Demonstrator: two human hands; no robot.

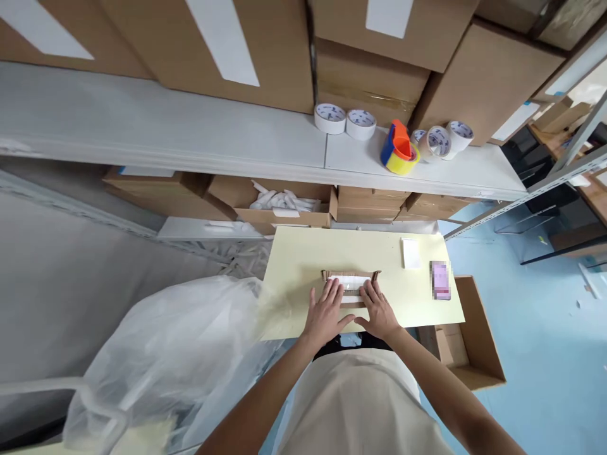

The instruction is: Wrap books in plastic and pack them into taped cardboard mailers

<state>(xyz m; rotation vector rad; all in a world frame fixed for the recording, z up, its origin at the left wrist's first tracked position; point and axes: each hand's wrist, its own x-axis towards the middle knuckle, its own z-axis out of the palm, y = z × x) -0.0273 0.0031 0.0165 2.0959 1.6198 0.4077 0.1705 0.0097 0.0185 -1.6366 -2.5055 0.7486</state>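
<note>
While the carton [351, 293] lies underneath, left hand [324, 313] and right hand [381, 315] cross its near edge. Both grips are released.

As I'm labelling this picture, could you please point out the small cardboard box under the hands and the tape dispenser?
Small cardboard box [352, 304], head view, on its near brown edge.
Tape dispenser [403, 148], head view, on its orange middle part.
</note>
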